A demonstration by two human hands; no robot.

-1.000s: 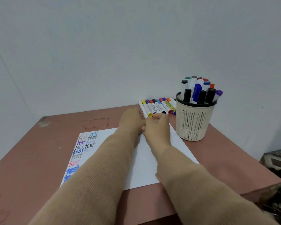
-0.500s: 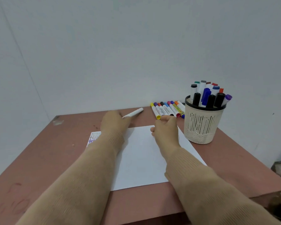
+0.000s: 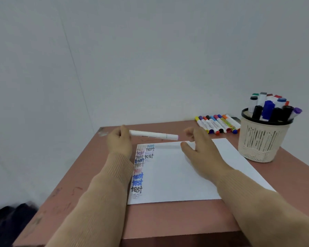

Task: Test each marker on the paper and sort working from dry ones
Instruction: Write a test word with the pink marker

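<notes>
The left hand [image 3: 119, 143] is curled round one end of a white marker [image 3: 153, 134] and holds it level above the far edge of the paper [image 3: 185, 177]. The marker's other end, tinted pale purple, points toward the right hand [image 3: 201, 150]. That hand hovers just beside the tip, fingers loosely spread. It grips nothing I can see, though a cap tucked inside it would be hidden. The blur makes it impossible to tell whether the purple end is a cap or a bare nib.

The paper lies in the middle of the worktop [image 3: 168, 216]. A column of handwritten "test" words [image 3: 138, 168] runs down its left edge, some bold and some faint. Both sleeves cross the near edge of the worktop, and the right one lies over the sheet.

A row of capped markers [image 3: 218, 124] lies along the far edge. At the far right corner a cream mesh pen holder [image 3: 262, 145] stands full of upright markers [image 3: 271, 108].

The likely next step is a trial stroke with this marker, and several things could go wrong:
- A pale ink could read as dry, putting a working marker in the wrong group.
- The right sleeve could drag the sheet or smear fresh ink.
- A loose cap could roll off the worktop.
- A reach toward the holder could tip it, mixing sorted markers with untested ones.
</notes>
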